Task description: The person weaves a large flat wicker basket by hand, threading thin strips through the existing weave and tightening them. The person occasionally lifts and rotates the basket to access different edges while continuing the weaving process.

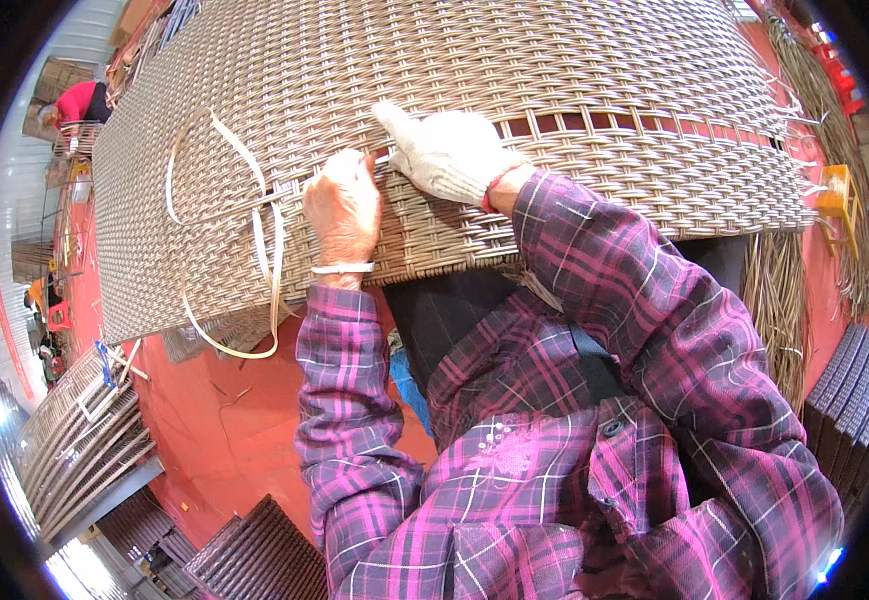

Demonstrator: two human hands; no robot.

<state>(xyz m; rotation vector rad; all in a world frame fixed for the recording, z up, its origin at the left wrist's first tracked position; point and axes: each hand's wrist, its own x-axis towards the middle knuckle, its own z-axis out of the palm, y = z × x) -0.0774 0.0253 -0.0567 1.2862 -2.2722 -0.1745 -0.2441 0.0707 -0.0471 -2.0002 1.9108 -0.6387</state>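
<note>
Pale, flat, flexible strip (243,148) left of the left hand

The bare left hand (343,200) pinches the strip with bunched fingertips; just beside it the white-gloved right hand (450,150) curls, its grip hidden. The strip's straight run points sideways toward the right hand; its loop's long axis runs near to far. Beneath both hands curves a brown woven wicker panel (405,60).

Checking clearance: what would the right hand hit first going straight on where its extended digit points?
Most likely the woven panel, which spreads up-left beyond the gloved right hand. The left hand sits below that line. Depth is unclear; it may just skim the weave.
</note>
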